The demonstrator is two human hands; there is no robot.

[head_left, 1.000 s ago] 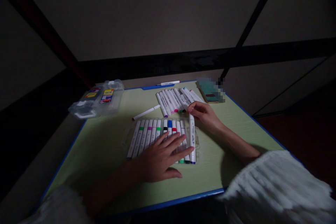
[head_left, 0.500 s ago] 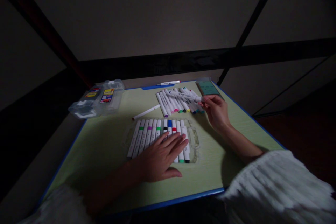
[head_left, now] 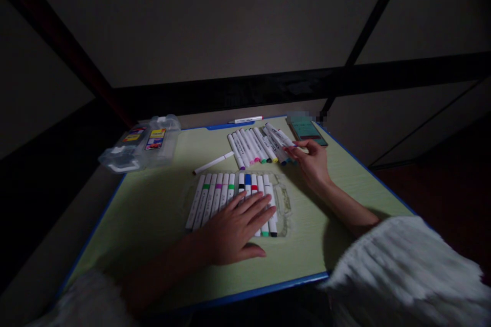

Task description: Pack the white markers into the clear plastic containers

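My left hand (head_left: 233, 227) lies flat, fingers spread, on the near row of white markers (head_left: 215, 194) with coloured caps. That row sits in a clear shallow tray (head_left: 284, 200). My right hand (head_left: 313, 161) reaches to the right end of the far row of markers (head_left: 247, 145). Its fingertips are pinched on the end of one white marker (head_left: 282, 139), which lies slanted across that row. White fuzzy sleeves cover both my forearms.
A loose white marker (head_left: 214, 163) lies between the rows, and another pen (head_left: 245, 120) rests at the far edge. A phone (head_left: 307, 130) sits at the far right corner. A clear plastic case (head_left: 141, 145) overhangs the left edge of the green, blue-rimmed table (head_left: 153, 214).
My right hand lifted a marker from the right end of the tray row, carried it to the far row and lowered it there. The left hand stayed put.
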